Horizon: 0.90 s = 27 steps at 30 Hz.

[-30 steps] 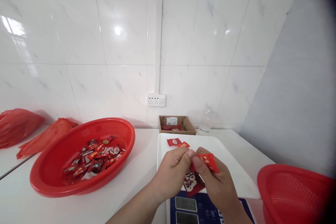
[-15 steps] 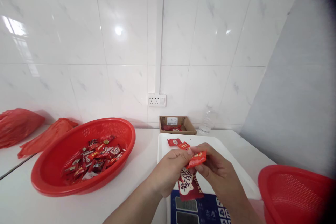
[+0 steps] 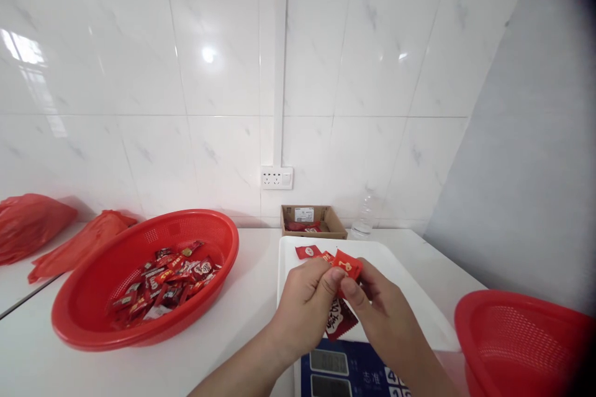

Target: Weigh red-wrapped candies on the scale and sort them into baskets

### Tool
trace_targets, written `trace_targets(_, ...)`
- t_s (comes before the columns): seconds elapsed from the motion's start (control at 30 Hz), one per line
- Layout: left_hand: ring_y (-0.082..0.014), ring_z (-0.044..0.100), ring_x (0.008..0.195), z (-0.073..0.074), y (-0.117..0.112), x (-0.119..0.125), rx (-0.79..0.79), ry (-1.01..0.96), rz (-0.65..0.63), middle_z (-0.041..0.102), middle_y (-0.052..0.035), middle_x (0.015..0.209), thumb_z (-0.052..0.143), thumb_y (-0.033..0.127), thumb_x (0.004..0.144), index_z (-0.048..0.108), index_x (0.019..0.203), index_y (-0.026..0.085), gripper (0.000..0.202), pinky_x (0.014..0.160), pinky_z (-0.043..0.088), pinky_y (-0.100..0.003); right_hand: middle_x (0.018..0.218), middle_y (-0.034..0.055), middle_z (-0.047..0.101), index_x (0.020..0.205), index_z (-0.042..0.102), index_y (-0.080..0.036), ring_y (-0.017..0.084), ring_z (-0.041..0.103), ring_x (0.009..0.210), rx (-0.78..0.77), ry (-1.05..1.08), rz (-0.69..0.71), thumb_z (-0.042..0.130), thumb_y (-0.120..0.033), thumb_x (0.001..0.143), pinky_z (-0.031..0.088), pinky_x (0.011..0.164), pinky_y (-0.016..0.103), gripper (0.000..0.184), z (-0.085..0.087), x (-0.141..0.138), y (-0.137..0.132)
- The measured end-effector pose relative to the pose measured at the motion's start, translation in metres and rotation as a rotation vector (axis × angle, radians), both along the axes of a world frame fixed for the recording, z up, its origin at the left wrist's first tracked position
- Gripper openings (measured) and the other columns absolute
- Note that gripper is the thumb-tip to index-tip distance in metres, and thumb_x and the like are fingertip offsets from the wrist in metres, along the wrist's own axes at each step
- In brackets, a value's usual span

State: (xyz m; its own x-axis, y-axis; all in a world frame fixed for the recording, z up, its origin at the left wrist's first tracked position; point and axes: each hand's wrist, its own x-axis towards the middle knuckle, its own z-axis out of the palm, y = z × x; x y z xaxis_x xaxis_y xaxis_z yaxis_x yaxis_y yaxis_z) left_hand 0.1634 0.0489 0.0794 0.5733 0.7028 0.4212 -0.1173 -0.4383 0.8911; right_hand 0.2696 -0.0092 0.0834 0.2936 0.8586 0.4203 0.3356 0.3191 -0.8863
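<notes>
Over the digital scale (image 3: 410,298), my two hands meet around small wrapped sweets. My left hand (image 3: 305,298) is closed, its thumb pressed on the lower edge of a bright red candy packet (image 3: 348,264). Fingers of my right hand (image 3: 384,307) pinch the same packet from the other side. Beneath them a dark red candy packet (image 3: 343,321) with a white patch hangs down, overlapping the top of the blue panel; which fingers grip it is hidden. Two more red packets show on the pan behind, one of them a small red packet (image 3: 307,252) at the far left corner.
On the left stands a large red plastic basket (image 3: 93,298) with many wrapped sweets. A cardboard box (image 3: 336,223) and a clear bottle (image 3: 365,217) stand by the wall. Another red basket (image 3: 484,316) is at right. Red plastic bags (image 3: 35,223) lie far left.
The bright red packet has turned more upright between my hands and moved slightly up. The dark red packet below has shifted up and right, more covered by my left hand.
</notes>
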Motion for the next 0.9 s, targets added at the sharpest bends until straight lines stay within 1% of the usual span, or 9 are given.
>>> trace_targets(0.1,-0.0113,0.038,0.060,0.000,0.001,-0.001,-0.042,-0.005,-0.045,0.042,0.0014,0.063,0.036,0.050,0.087,0.042,0.062,0.016,0.042,0.057,0.031,-0.023,0.059,-0.0018,0.057,0.068,0.053,-0.020,0.015,0.053,0.057,-0.007,-0.133,-0.001,0.047,-0.050,0.081,0.043,0.052,0.023,0.033,-0.001,0.000,0.000)
trace_targets(0.17,-0.0110,0.037,0.059,0.000,0.001,-0.001,-0.085,-0.006,-0.089,0.041,0.0014,0.062,0.036,0.051,0.087,0.042,0.062,0.016,0.044,0.056,0.031,-0.023,0.058,-0.0015,0.056,0.064,0.051,-0.020,0.015,0.053,0.057,0.009,-0.180,-0.020,0.045,-0.049,0.082,0.043,0.051,0.023,0.034,-0.003,0.001,-0.001)
trace_targets(0.23,-0.0109,0.037,0.060,-0.002,0.001,0.000,-0.133,-0.024,-0.140,0.041,0.0013,0.062,0.037,0.052,0.086,0.043,0.063,0.015,0.044,0.057,0.031,-0.023,0.059,-0.0013,0.057,0.065,0.051,-0.020,0.015,0.054,0.058,0.028,-0.186,-0.026,0.045,-0.047,0.083,0.045,0.052,0.024,0.033,-0.005,0.002,-0.001)
trace_targets(0.33,-0.0115,0.039,0.063,-0.004,-0.001,0.002,-0.220,-0.110,-0.202,0.044,0.0003,0.066,0.039,0.053,0.085,0.046,0.066,0.014,0.044,0.060,0.034,-0.024,0.061,-0.0010,0.059,0.066,0.053,-0.020,0.015,0.054,0.057,0.057,-0.183,-0.021,0.045,-0.044,0.084,0.046,0.054,0.023,0.031,-0.008,0.004,-0.001)
trace_targets(0.43,-0.0128,0.042,0.066,-0.004,-0.004,0.003,-0.284,-0.155,-0.217,0.046,-0.0010,0.067,0.037,0.056,0.085,0.050,0.068,0.013,0.048,0.062,0.035,-0.025,0.060,-0.0009,0.059,0.066,0.055,-0.020,0.014,0.053,0.055,0.086,-0.180,-0.036,0.046,-0.042,0.084,0.045,0.052,0.023,0.029,-0.010,0.006,-0.001)
trace_targets(0.57,-0.0124,0.041,0.068,-0.004,-0.005,0.002,-0.241,-0.136,-0.257,0.046,-0.0014,0.071,0.039,0.052,0.086,0.049,0.072,0.013,0.043,0.063,0.035,-0.024,0.056,-0.0010,0.058,0.062,0.054,-0.021,0.014,0.051,0.053,0.127,-0.154,-0.107,0.048,-0.041,0.083,0.044,0.052,0.024,0.030,-0.011,0.008,-0.001)
trace_targets(0.67,-0.0110,0.038,0.066,-0.004,-0.005,0.002,-0.204,-0.114,-0.278,0.043,0.0003,0.071,0.042,0.048,0.087,0.046,0.073,0.014,0.037,0.061,0.034,-0.023,0.055,-0.0010,0.057,0.061,0.055,-0.020,0.014,0.051,0.053,0.114,-0.069,-0.148,0.049,-0.043,0.082,0.044,0.051,0.024,0.032,-0.010,0.007,-0.001)
trace_targets(0.77,-0.0095,0.035,0.061,-0.003,-0.004,0.001,-0.203,-0.107,-0.257,0.040,0.0022,0.066,0.044,0.046,0.086,0.044,0.070,0.015,0.035,0.057,0.032,-0.021,0.054,-0.0014,0.054,0.058,0.053,-0.019,0.013,0.048,0.053,0.068,0.014,-0.125,0.050,-0.048,0.080,0.041,0.050,0.023,0.036,-0.006,0.004,-0.001)
trace_targets(0.9,-0.0097,0.039,0.061,0.001,-0.002,-0.002,-0.123,-0.059,-0.266,0.043,0.0018,0.066,0.042,0.043,0.088,0.046,0.067,0.015,0.035,0.057,0.033,-0.021,0.051,-0.0026,0.048,0.054,0.050,-0.019,0.012,0.043,0.051,0.033,0.023,-0.063,0.049,-0.055,0.077,0.039,0.050,0.023,0.043,0.001,0.002,-0.003)
